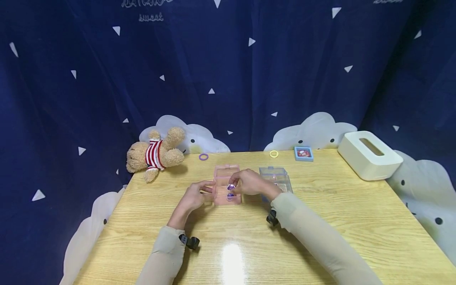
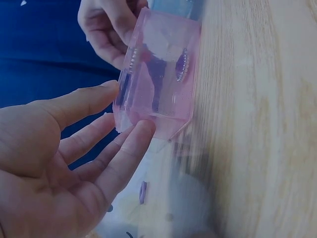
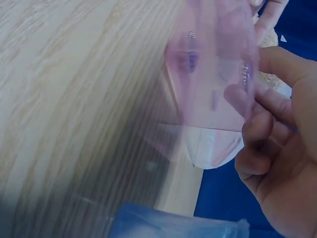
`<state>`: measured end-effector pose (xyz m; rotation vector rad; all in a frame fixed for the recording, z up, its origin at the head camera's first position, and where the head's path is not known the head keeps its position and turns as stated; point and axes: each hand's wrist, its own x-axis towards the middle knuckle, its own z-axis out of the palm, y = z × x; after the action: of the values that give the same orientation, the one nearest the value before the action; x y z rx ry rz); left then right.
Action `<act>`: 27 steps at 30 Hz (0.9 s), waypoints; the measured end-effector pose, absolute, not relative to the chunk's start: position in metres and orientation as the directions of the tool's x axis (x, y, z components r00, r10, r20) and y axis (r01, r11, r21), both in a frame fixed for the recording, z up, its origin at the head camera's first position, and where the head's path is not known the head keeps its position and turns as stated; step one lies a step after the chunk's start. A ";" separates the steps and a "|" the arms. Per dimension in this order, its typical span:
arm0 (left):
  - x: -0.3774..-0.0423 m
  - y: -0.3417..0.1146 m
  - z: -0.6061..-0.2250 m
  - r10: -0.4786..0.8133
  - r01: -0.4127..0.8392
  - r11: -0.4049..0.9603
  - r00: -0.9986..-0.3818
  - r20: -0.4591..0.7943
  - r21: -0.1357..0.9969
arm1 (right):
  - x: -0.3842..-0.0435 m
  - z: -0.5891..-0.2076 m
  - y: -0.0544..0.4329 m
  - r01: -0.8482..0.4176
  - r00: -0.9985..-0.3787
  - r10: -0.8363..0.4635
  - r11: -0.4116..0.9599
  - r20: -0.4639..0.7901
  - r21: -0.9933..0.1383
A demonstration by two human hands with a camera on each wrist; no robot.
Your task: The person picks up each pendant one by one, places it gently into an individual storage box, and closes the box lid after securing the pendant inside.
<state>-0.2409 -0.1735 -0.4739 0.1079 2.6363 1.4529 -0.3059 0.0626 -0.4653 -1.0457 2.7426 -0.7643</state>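
A small clear pink plastic box (image 1: 221,190) lies on the table with its lid raised at the back. Inside rests a purple gem with a beaded edge (image 1: 230,196), also visible through the box wall in the left wrist view. Over the box, my right hand (image 1: 247,182) pinches a second purple beaded gem (image 1: 230,187) between thumb and fingers. My left hand (image 1: 194,196) reaches to the box's left side, its fairly straight fingers (image 2: 131,148) touching the end wall and its thumb at the rim. A clear blue box (image 1: 285,178), also opened, sits behind my right wrist with beaded pieces inside.
Along the back lie a teddy bear (image 1: 154,154) in a striped shirt, a purple ring (image 1: 203,156), a yellow ring (image 1: 273,154) and a small blue-framed square (image 1: 304,154). A white tissue box (image 1: 370,156) stands at the back right, before a dark blue curtain (image 1: 228,71).
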 end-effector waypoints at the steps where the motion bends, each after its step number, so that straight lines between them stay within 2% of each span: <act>1: -0.241 -0.174 -0.474 0.124 -0.001 0.533 -0.989 -0.079 0.846 | -0.306 -0.466 0.061 -0.595 -0.755 -0.652 0.639 0.067 -0.488; 8: -0.241 -0.174 -0.473 0.128 -0.003 0.530 -0.988 -0.083 0.848 | -0.306 -0.469 0.055 -0.595 -0.752 -0.659 0.674 0.007 -0.439; 16: -0.241 -0.174 -0.472 0.118 -0.005 0.525 -0.990 -0.078 0.851 | -0.309 -0.470 0.050 -0.614 -0.745 -0.667 0.691 -0.008 -0.380; 27: -0.240 -0.174 -0.474 0.118 -0.008 0.527 -0.989 -0.083 0.850 | -0.308 -0.472 0.049 -0.595 -0.747 -0.664 0.694 -0.040 -0.406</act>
<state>-0.2404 -0.1742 -0.4741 0.0953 2.6289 1.4647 -0.3084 0.0489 -0.4716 -1.0206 2.7191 -0.5558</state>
